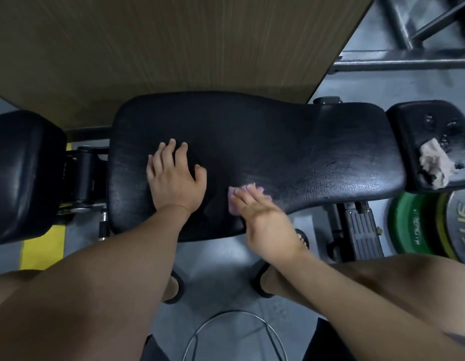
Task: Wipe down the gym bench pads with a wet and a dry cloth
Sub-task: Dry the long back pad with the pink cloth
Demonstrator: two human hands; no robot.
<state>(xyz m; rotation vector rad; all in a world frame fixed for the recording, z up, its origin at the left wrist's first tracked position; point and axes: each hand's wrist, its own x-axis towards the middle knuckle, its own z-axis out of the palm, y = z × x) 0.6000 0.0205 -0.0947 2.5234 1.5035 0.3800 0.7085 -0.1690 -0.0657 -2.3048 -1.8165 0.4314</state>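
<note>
Right grip flat on cloth, pad edge

The long bench pad is bare from middle to right end. The left hand lies flat on its left part, a wooden panel stands just behind, and a crumpled cloth occupies the small right pad.

Figure: the wearer's body, seen from above. Bare forearms are shown running to the left hand and the right hand. Black rounded open-toed sandals are worn on the feet; dark fabric shorts are seen at the lower edge.
</note>
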